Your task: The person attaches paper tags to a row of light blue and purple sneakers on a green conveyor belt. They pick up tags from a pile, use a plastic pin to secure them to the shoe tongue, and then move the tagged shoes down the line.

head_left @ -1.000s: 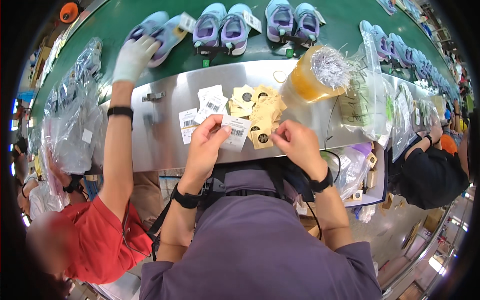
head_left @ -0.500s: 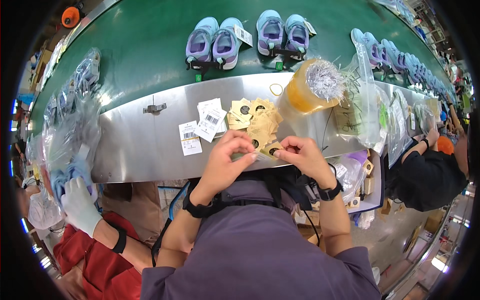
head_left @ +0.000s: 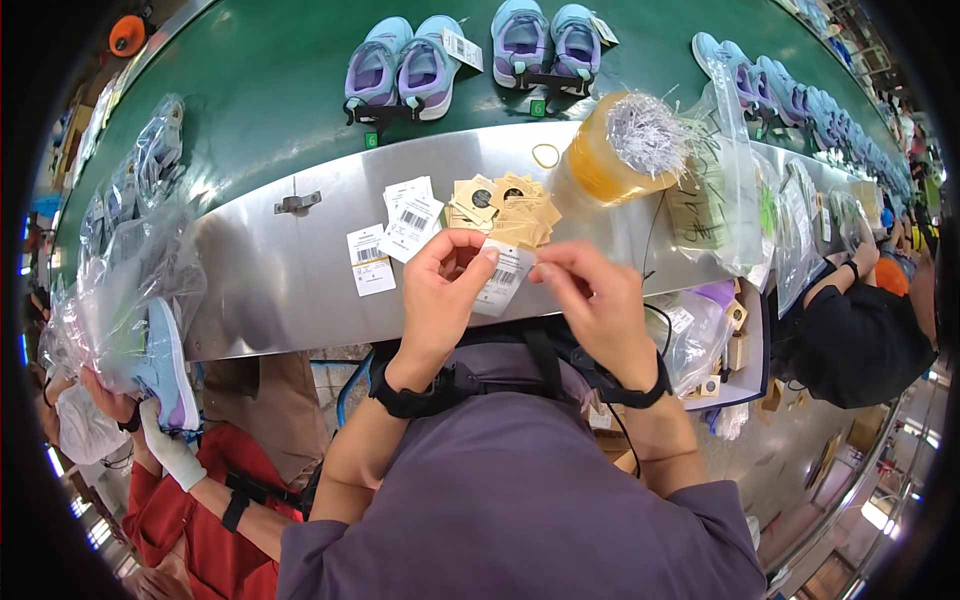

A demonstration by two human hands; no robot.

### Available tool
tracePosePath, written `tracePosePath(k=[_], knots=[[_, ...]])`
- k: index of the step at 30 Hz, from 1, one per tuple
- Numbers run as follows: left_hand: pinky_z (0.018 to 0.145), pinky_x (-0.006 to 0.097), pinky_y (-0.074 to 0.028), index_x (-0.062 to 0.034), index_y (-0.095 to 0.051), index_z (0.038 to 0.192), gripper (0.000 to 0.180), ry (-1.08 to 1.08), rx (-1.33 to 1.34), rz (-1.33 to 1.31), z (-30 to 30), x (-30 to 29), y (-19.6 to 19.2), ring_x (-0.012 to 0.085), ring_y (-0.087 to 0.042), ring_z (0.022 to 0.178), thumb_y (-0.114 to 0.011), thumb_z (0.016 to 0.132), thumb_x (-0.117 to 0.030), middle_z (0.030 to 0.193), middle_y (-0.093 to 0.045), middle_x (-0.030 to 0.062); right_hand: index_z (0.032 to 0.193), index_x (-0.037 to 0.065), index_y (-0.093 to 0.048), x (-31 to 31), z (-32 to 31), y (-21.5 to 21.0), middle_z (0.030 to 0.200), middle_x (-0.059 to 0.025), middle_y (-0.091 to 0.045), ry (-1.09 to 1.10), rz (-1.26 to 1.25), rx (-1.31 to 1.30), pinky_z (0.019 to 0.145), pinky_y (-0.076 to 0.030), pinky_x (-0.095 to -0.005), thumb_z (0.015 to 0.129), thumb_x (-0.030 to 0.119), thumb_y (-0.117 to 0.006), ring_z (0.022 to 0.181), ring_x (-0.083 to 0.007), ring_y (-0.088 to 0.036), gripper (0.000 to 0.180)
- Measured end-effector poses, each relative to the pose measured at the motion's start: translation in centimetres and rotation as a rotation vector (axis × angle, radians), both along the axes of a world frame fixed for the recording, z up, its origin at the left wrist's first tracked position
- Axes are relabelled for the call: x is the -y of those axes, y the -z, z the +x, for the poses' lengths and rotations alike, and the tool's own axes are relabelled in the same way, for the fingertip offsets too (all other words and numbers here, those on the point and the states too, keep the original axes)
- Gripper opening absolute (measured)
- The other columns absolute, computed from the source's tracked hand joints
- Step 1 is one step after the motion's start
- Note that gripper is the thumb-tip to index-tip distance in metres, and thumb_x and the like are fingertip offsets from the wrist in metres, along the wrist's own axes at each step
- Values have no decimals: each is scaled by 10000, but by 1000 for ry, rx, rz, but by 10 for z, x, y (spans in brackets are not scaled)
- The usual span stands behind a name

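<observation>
Pinched between the thumb and fingers of my left hand (head_left: 445, 290) is a white barcode hang tag (head_left: 503, 281), tilted above the steel ledge. My right hand (head_left: 598, 300) is closed at the tag's right edge; whatever its fingertips hold is too small to make out. Just beyond my fingers lies a heap of tan square tags (head_left: 512, 207) with dark round marks. To the left of the heap, more white barcode tags (head_left: 410, 225) overlap, and a single white tag (head_left: 371, 262) with a yellow stripe lies beside them.
A yellow tape-wrapped tub of clear plastic fasteners (head_left: 607, 165) and a rubber band (head_left: 545, 155) sit behind. Pairs of light-blue shoes (head_left: 405, 70) rest on the green belt (head_left: 270, 80). Plastic bags (head_left: 725, 190) lie right. At left, a gloved co-worker's hand (head_left: 170, 450) holds a bagged shoe (head_left: 165, 370).
My left hand has lifted and turned the white tag to show its barcode. The tan tag by my right fingers is out of sight. At left, the co-worker's shoe has been turned upright.
</observation>
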State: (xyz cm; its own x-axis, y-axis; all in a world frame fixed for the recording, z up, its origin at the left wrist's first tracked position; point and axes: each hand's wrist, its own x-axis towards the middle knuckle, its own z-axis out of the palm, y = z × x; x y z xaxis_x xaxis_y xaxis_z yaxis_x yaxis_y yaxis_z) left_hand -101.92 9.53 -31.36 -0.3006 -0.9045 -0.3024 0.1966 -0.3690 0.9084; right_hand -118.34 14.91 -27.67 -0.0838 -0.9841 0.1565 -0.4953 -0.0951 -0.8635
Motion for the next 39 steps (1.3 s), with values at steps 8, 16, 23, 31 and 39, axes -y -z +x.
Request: tracePosePath(k=[8, 16, 23, 31, 39], knots=[[614, 191, -446, -9, -615, 924, 93, 8, 36, -102, -2, -6, -9, 30, -564, 694, -668, 872, -64, 779, -637, -11, 931, 50, -635, 4, 7, -6, 655, -47, -647, 94, -78, -142, 467, -443, -275, 798, 38, -684, 486, -151, -568, 142], [659, 178, -444, -17, -592, 918, 80, 55, 65, -107, -4, -8, -12, 28, -562, 747, -655, 870, -21, 836, -626, -9, 972, 51, -577, -3, 7, -6, 645, -24, -648, 115, -62, -81, 445, -424, -256, 777, 39, -683, 458, -121, -541, 222], [638, 196, -456, -11, -604, 891, 88, 77, 62, -137, -4, -10, -11, 38, -569, 714, -677, 860, -50, 795, -629, -13, 974, 55, -573, -3, 4, -6, 671, -34, -660, 83, 58, 20, 451, -430, -258, 784, 42, -676, 465, -124, -552, 217], [644, 298, -507, 2, -617, 808, 99, 206, 429, -1219, -6, -3, -42, 214, -604, 706, -679, 731, -2, 783, -587, 80, 1139, 12, -615, -11, -18, -21, 906, -71, -685, -131, 305, 305, 645, -470, -230, 911, 50, -563, 724, -74, -587, 237], [571, 284, -472, 18, -608, 792, 206, 587, 694, -2008, -27, 0, -126, 196, -559, 673, -652, 615, -77, 759, -544, 81, 966, 42, -635, -22, -47, -69, 862, -62, -603, -206, -56, 0, 671, -480, -286, 852, 21, -627, 721, -195, -597, 116]])
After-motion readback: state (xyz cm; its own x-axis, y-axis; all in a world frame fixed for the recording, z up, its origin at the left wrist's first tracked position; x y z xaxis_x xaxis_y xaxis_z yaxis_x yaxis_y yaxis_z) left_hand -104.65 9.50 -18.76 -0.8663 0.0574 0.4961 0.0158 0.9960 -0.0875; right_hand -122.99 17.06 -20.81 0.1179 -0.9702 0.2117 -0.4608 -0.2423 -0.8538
